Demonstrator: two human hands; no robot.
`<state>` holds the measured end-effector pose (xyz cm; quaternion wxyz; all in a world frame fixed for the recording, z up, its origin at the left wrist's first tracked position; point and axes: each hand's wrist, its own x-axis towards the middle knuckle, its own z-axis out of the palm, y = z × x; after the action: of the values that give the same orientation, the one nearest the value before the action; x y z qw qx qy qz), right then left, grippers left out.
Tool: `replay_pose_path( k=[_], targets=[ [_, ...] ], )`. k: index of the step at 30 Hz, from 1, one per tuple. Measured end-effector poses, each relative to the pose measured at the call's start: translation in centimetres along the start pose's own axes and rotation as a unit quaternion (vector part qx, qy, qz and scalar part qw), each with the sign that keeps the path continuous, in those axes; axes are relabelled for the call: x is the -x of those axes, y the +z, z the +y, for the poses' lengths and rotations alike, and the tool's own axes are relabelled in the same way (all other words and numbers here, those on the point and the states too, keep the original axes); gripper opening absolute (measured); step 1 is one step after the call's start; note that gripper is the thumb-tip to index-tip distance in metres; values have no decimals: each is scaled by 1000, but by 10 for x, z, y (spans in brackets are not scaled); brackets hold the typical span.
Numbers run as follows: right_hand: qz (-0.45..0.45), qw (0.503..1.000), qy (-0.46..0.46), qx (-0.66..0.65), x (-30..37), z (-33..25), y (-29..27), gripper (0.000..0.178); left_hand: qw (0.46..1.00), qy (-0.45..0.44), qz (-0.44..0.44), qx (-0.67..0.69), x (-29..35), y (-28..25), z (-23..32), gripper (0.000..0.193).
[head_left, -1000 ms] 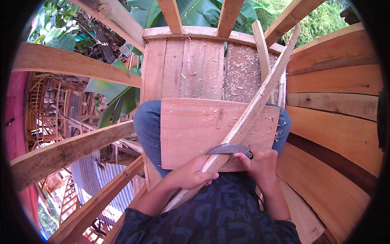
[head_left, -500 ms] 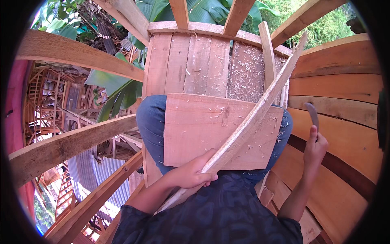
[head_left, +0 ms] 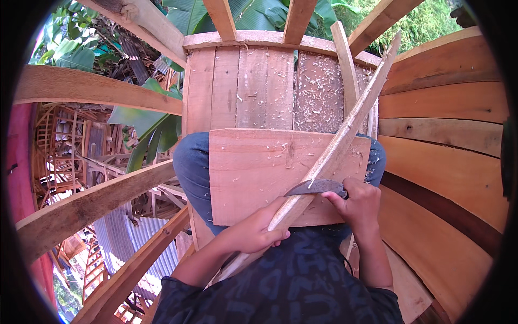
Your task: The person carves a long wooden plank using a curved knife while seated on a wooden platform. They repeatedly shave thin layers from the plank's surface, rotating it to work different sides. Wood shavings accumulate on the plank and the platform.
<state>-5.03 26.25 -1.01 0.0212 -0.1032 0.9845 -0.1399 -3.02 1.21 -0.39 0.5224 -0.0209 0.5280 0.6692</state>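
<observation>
A long pale wooden strip [head_left: 353, 121] runs slantwise from beside my body across a flat board on my lap and up to the far right. My left hand [head_left: 256, 229] is wrapped round its lower part. In my right hand [head_left: 360, 202] is a knife [head_left: 315, 187] with a dark curved blade. The blade lies across the strip, just beyond my left hand, and seems to touch its upper face. Its handle is mostly hidden in my fist. The board [head_left: 253, 173] rests on my thighs with thin wood shavings scattered over it.
Ahead is a plank floor [head_left: 253, 92] strewn with shavings, edged by a wooden beam [head_left: 270, 39]. A second narrow strip [head_left: 345, 65] leans at the far right. Orange-brown plank walling [head_left: 440, 156] stands on the right; wooden rails [head_left: 97, 189] cross the open left side above corrugated metal sheets [head_left: 156, 237].
My right hand has swung the knife leftward and down from the right side onto the strip. My left hand keeps its hold, and the whole view has shifted slightly.
</observation>
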Motion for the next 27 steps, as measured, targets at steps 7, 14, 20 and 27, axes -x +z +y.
replay_pose_path(
  k=[7,14,20,27],
  targets=[
    [34,999,-4,-8,-1,3,7,63,1000,-4,-8,0,0,-2,3,64],
    [-21,998,44,-41,8,-9,1,58,1000,-7,-9,14,1,-2,3,62],
    [-76,989,46,-122,19,-43,-3,54,1000,-7,-30,4,-1,-5,-10,56],
    [-77,986,16,-145,24,-42,2,53,1000,-18,-12,16,-1,-3,-11,53]
  ],
)
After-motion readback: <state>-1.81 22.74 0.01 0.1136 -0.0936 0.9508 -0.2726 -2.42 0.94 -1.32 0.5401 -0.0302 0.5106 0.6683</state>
